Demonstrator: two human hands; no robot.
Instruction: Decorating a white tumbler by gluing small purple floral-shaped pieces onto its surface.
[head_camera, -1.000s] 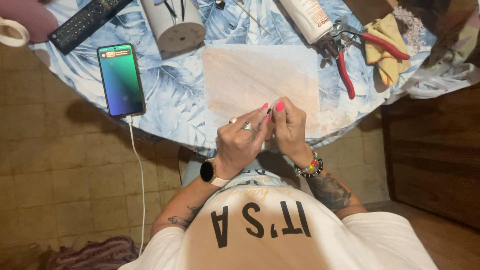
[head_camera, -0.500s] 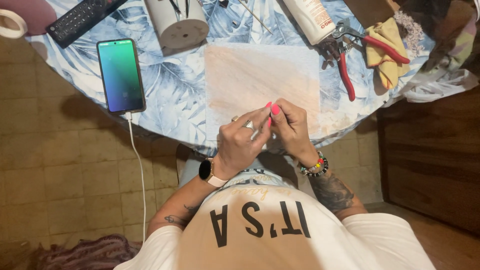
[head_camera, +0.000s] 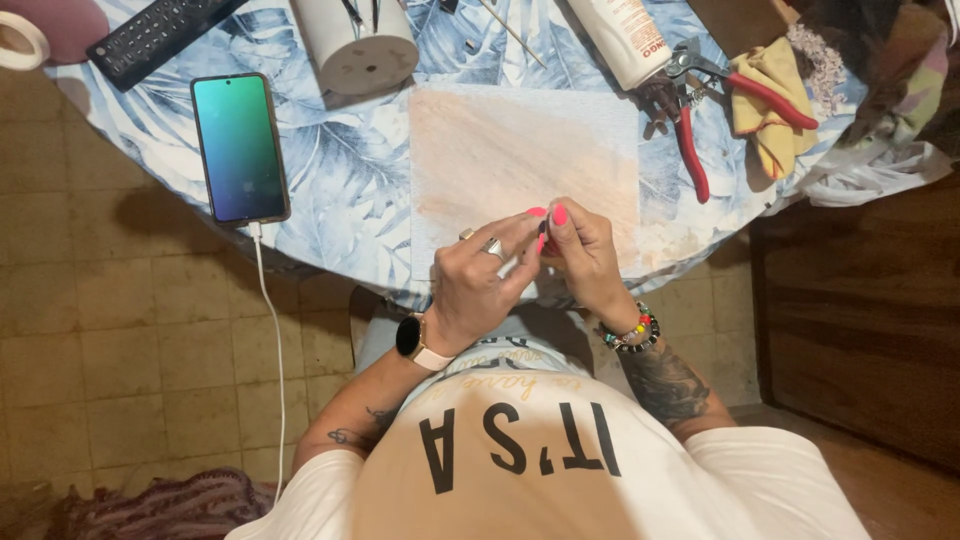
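Tiny item pinched between left hand (head_camera: 480, 285), right hand (head_camera: 585, 255) fingers.

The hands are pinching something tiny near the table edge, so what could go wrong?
1. The left hand and right hand work right at the table edge; a dropped piece may fall to the floor.
2. The phone sits near the rim with its cable hanging; a snag could pull it off.
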